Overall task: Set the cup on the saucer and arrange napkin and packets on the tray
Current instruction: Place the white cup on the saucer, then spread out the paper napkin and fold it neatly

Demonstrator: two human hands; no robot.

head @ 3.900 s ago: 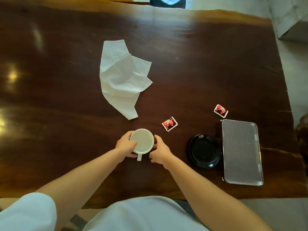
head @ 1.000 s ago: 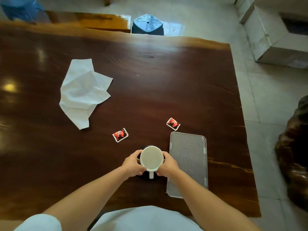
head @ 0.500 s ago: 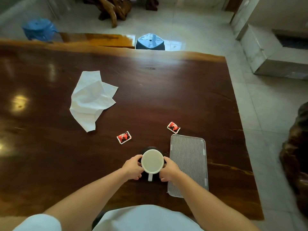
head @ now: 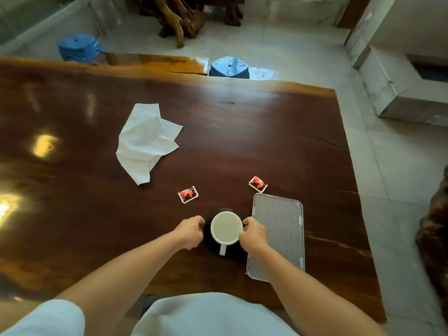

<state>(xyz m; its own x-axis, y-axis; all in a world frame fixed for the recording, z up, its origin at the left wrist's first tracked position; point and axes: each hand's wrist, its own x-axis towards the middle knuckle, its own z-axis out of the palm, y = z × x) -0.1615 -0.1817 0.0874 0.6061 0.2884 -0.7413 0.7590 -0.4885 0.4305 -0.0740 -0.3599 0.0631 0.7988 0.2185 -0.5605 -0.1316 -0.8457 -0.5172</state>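
The white cup (head: pixel 226 227) stands on the black saucer (head: pixel 208 240) near the table's front edge, its handle pointing toward me. My right hand (head: pixel 253 235) touches the cup's right rim with thumb and fingers. My left hand (head: pixel 190 231) sits just left of the saucer with loosely curled fingers, a small gap between it and the cup. The ribbed silver tray (head: pixel 281 229) lies directly right of the saucer, partly under my right wrist. One red packet (head: pixel 188 194) lies beyond the saucer to the left. A second red packet (head: pixel 258 184) lies just past the tray's far corner. The crumpled white napkin (head: pixel 145 139) lies further back left.
The dark wooden table (head: pixel 242 132) ends a short way right of the tray, with tiled floor beyond. Two blue stools (head: pixel 229 67) (head: pixel 77 47) stand behind the far edge. A dark carved wood piece (head: pixel 434 238) stands on the floor at the right.
The cup has been carried right from the bare table and now stands on the saucer. My left hand has drawn slightly away from the cup. The view has tilted up.
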